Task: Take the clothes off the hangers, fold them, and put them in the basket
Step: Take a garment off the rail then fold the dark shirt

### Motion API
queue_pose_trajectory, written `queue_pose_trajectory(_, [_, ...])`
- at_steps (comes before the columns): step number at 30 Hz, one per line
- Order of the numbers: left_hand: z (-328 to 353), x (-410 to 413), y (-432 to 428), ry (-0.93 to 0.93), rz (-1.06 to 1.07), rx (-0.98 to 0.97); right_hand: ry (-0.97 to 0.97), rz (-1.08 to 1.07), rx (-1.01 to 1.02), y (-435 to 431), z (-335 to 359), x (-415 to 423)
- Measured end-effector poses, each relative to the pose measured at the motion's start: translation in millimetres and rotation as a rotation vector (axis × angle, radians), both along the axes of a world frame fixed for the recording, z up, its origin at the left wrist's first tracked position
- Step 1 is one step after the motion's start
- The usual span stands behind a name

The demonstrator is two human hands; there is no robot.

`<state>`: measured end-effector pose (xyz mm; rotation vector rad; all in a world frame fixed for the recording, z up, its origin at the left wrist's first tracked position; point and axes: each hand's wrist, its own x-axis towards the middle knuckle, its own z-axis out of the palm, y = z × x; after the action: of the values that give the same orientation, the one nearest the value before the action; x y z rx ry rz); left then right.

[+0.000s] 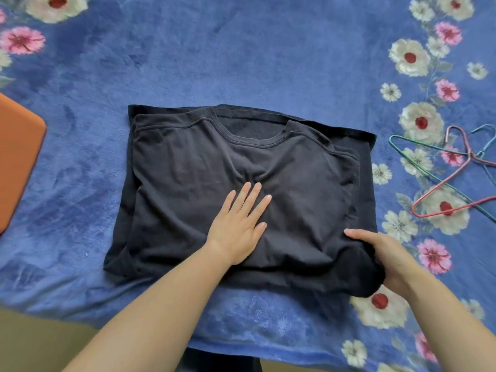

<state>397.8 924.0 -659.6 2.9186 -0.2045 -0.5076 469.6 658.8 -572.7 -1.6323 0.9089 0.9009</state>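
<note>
- On the right of the blue flowered blanket [214, 49]: coloured wire hangers [469, 156], overlapping, apart from the shirt.
- At the left edge: orange object [18, 157], partly cut off.
- Mid-blanket: black T-shirt [188, 170], folded, collar far.
- Left hand [236, 224] flat on its middle, fingers straight.
- Right hand [386, 253] gripping its near right corner, thumb on top.

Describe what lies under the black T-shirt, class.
The blue flowered blanket shows all round the black T-shirt, so it lies beneath. The right hand grips the near right corner, its fingers hidden under the cloth. Anything else beneath is covered.
</note>
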Motion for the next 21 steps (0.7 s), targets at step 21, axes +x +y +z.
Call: queue_pose_trajectory(21, [51.7,-35.7,181.1,0.585,1.502,-1.853,-0.195,1.018,0.246,290.1,33.5,-64.6])
